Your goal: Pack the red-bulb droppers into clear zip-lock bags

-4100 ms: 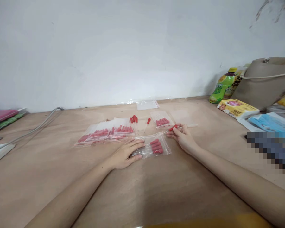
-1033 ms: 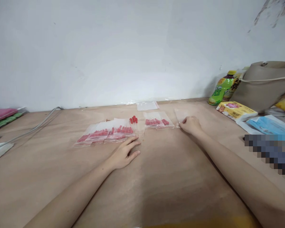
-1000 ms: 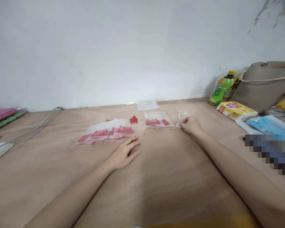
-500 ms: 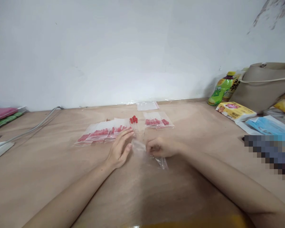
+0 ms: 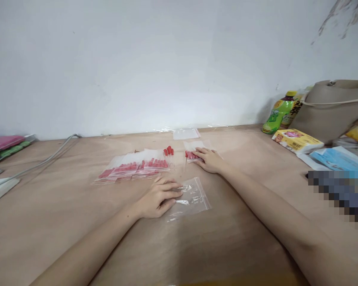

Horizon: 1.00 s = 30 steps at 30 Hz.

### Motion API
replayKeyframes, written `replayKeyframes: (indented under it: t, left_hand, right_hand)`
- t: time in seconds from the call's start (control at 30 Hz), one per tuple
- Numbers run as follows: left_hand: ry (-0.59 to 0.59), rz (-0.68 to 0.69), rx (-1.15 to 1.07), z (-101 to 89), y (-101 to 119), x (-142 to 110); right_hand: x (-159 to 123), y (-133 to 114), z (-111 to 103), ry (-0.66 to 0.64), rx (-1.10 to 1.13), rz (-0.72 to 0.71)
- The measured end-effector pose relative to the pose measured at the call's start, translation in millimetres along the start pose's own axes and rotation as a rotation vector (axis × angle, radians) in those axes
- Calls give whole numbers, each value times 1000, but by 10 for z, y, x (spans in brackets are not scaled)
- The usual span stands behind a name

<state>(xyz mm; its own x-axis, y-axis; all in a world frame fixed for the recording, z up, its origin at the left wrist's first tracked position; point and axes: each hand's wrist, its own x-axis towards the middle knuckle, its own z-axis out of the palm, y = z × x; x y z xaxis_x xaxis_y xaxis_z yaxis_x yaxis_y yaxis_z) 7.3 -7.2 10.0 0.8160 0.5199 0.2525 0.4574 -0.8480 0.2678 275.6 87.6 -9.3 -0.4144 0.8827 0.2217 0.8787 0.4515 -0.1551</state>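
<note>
My left hand (image 5: 161, 196) lies flat on the table, its fingertips on the left part of a clear zip bag (image 5: 192, 196) in which I see no contents. My right hand (image 5: 209, 159) reaches farther out, fingers stretched over a bag of red pieces (image 5: 191, 155) and partly covering it. Beside its fingertips is a single red-headed piece with a thin clear stem (image 5: 186, 155). Several loose pieces like it, red-headed clear-stemmed pieces (image 5: 169, 152), lie between that bag and a spread of overlapping zip bags with red pieces (image 5: 134, 167).
A flat whitish bag (image 5: 186, 134) lies by the wall. On the right are a green drink bottle (image 5: 278, 113), a yellow box (image 5: 296, 140), a beige bag (image 5: 331, 111) and blue packaging (image 5: 340, 159). A grey cable (image 5: 52, 156) and a pink packet (image 5: 2, 143) are on the left.
My right hand has let go of the clear zip bag and moved up and away to the bag of red pieces. The clear bag now lies flat, and my left hand has shifted toward me onto it.
</note>
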Motion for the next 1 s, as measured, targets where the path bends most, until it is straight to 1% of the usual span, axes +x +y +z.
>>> replayKeyframes:
  t: [0.1, 0.2, 0.23, 0.3, 0.37, 0.4, 0.43, 0.53, 0.6, 0.67, 0.77, 0.87, 1.0]
  left_hand:
    - [-33, -23, -5, 13, 35, 3]
    - [9, -60, -50, 63, 83, 14]
    - [30, -74, -68, 82, 95, 17]
    - [62, -88, -98, 115, 107, 22]
    - [78, -91, -113, 138, 103, 27]
    - [83, -92, -117, 145, 99, 29]
    - [86, -93, -118, 150, 93, 30]
    - [93, -102, -114, 152, 80, 32]
    - [93, -111, -109, 147, 72, 28]
    - [94, -110, -107, 139, 61, 22]
    - [98, -101, -110, 130, 41, 15]
    - [97, -105, -115, 132, 27, 16]
    - [104, -112, -126, 141, 20, 28]
  right_hand:
    - [-123, 120, -38, 15, 3, 26]
    - [-216, 132, -131, 15, 18, 50]
    - [-223, 104, -157, 40, 15, 63]
    - [-189, 6, -190, 129, 1, 104]
    - [-98, -131, -193, 208, -14, 179]
    - [-35, -205, -186, 217, -19, 228]
    - [33, -278, -175, 201, -25, 278]
    - [245, -467, -130, 93, -55, 404]
    - [363, -560, -99, 31, -79, 470]
    - [442, -629, -72, -3, -88, 524]
    - [474, -696, -49, -8, -83, 530]
    - [399, -712, -57, 13, -21, 500]
    - [236, -652, -117, 78, 135, 387]
